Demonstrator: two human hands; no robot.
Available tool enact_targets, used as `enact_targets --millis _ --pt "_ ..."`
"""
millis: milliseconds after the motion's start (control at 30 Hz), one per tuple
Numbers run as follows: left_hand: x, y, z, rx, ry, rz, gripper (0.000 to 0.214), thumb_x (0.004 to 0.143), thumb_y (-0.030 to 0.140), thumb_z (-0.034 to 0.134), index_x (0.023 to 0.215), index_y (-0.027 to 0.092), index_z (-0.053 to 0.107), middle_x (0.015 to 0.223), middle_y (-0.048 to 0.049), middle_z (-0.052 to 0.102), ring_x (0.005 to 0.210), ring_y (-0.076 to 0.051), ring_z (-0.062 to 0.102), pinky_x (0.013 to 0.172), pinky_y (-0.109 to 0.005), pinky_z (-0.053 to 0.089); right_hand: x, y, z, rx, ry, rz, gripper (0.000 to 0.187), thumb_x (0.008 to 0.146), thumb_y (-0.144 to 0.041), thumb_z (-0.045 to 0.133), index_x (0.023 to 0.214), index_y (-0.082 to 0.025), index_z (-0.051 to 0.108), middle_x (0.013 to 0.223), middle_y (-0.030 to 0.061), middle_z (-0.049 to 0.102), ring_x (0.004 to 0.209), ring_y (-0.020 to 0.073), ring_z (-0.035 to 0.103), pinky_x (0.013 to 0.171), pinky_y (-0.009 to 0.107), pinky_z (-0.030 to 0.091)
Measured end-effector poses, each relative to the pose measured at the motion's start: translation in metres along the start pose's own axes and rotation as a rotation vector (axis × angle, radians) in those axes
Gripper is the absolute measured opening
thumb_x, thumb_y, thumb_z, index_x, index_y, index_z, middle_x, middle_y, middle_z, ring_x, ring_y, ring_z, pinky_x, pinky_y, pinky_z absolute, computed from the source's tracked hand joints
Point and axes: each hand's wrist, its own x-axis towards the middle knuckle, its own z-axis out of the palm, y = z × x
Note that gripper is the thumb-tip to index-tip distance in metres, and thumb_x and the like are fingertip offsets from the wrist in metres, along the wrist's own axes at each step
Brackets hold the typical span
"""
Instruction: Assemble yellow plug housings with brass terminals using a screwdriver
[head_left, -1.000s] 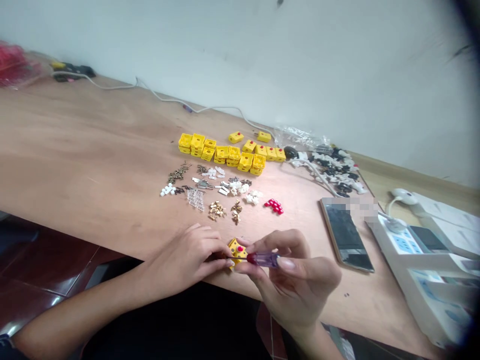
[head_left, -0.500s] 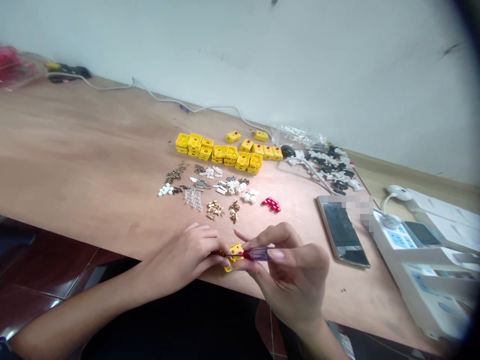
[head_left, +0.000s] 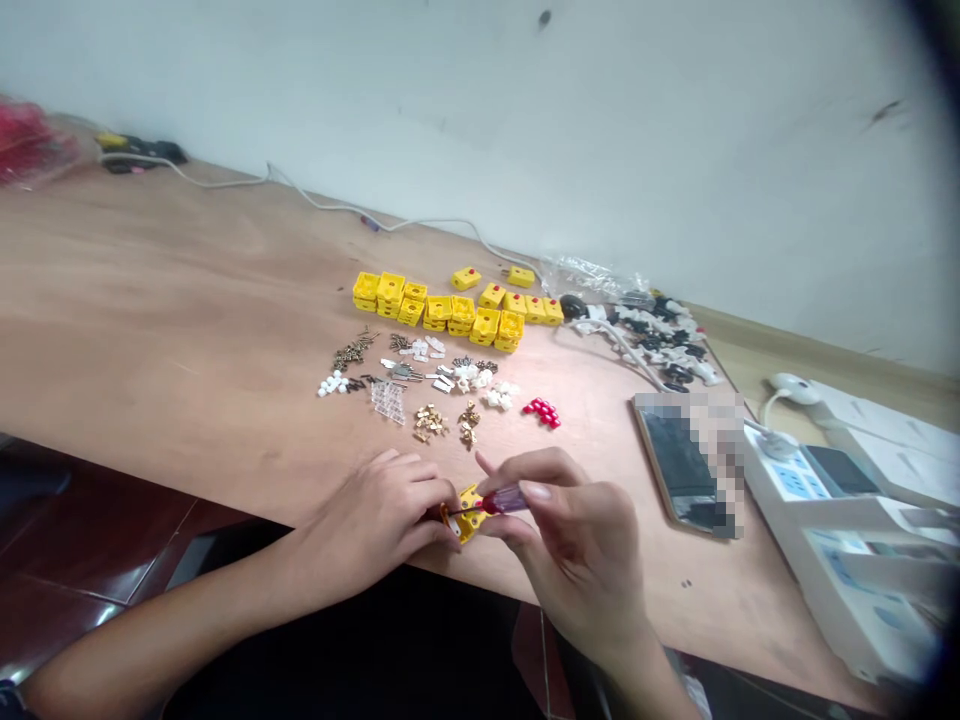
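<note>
My left hand [head_left: 379, 520] pinches a small yellow plastic block [head_left: 469, 507] at the near edge of the wooden table [head_left: 187, 300]. My right hand [head_left: 574, 540] is closed round a small screwdriver [head_left: 501, 501] with a clear purple handle and a red collar. Its thin shaft points left into the block. Both hands sit close together, just in front of me. Part of the block is hidden by my left fingers.
Further back lie rows of yellow blocks [head_left: 457, 305], heaps of small screws and metal and white parts [head_left: 420, 375], and red caps [head_left: 542, 411]. A pile of black and white pieces [head_left: 664, 335], a phone [head_left: 679, 460] and a white power strip [head_left: 832, 520] are on the right.
The screwdriver handle has tilted and drawn in closer to the block, and my right hand has shifted slightly left. My view has tipped a little; the left hand keeps its hold.
</note>
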Motion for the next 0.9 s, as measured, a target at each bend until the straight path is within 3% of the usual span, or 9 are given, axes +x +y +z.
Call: enact_targets --millis 67,133,367,500,567,733,900 --pt "0.000 0.000 0.000 0.007 0.006 0.002 0.014 0.096 0.031 0.072 0.092 0.020 0.064 0.092 0.0014 0.069 0.088 -0.020 0.062 0.075 -0.033 0.035 -0.001 -0.003 -0.003 0.005 -0.076 0.018 0.055 0.093 0.004 0.055 0.131 -0.037 0.053 0.114 0.0024 0.071 0.108 0.0196 0.072 0.090 0.045 0.066" --pt "0.000 0.000 0.001 -0.003 0.018 0.001 0.016 0.096 0.032 0.073 0.092 0.019 0.064 0.092 0.0008 0.069 0.088 -0.020 0.063 0.076 -0.033 0.036 -0.001 -0.004 -0.002 0.026 -0.094 0.009 0.055 0.095 0.005 0.050 0.131 -0.037 0.054 0.111 0.0025 0.072 0.106 0.0188 0.073 0.084 0.040 0.068" --pt "-0.001 0.001 0.004 -0.016 0.040 -0.027 0.020 0.099 0.039 0.067 0.091 0.020 0.065 0.090 0.0013 0.071 0.086 -0.019 0.063 0.077 -0.034 0.038 -0.001 0.000 0.006 -0.006 0.141 -0.041 0.068 0.076 0.008 0.076 0.122 -0.041 0.064 0.085 -0.0056 0.062 0.073 0.0127 0.063 0.089 0.044 0.068" --pt "-0.001 -0.001 0.005 0.009 0.063 -0.010 0.019 0.095 0.037 0.072 0.091 0.021 0.065 0.094 -0.0003 0.071 0.086 -0.020 0.063 0.076 -0.034 0.039 -0.003 -0.003 -0.002 -0.002 -0.041 0.005 0.056 0.090 0.002 0.062 0.130 -0.037 0.059 0.116 0.0024 0.071 0.107 0.0198 0.071 0.090 0.044 0.066" --pt "-0.002 -0.002 0.006 0.041 0.067 0.001 0.018 0.095 0.037 0.072 0.092 0.020 0.065 0.094 -0.0015 0.071 0.086 -0.021 0.063 0.075 -0.035 0.039 -0.002 -0.004 -0.002 0.024 -0.082 0.006 0.052 0.095 0.002 0.054 0.131 -0.035 0.059 0.120 0.0037 0.073 0.115 0.0210 0.071 0.091 0.044 0.066" --pt "-0.002 -0.002 0.007 0.030 0.071 0.001 0.017 0.098 0.038 0.067 0.096 0.021 0.067 0.098 -0.0026 0.072 0.089 -0.021 0.064 0.078 -0.035 0.042 0.000 0.000 0.008 0.010 0.019 -0.019 0.053 0.090 0.003 0.063 0.125 -0.037 0.063 0.096 -0.0009 0.069 0.089 0.0162 0.071 0.086 0.042 0.067" --pt "-0.003 0.000 0.006 0.035 0.061 -0.001 0.019 0.100 0.038 0.064 0.094 0.020 0.066 0.097 -0.0031 0.072 0.088 -0.021 0.064 0.080 -0.035 0.042 -0.002 -0.002 0.010 0.038 0.092 -0.006 0.057 0.085 0.003 0.070 0.121 -0.041 0.063 0.087 -0.0043 0.060 0.079 0.0136 0.064 0.095 0.050 0.065"
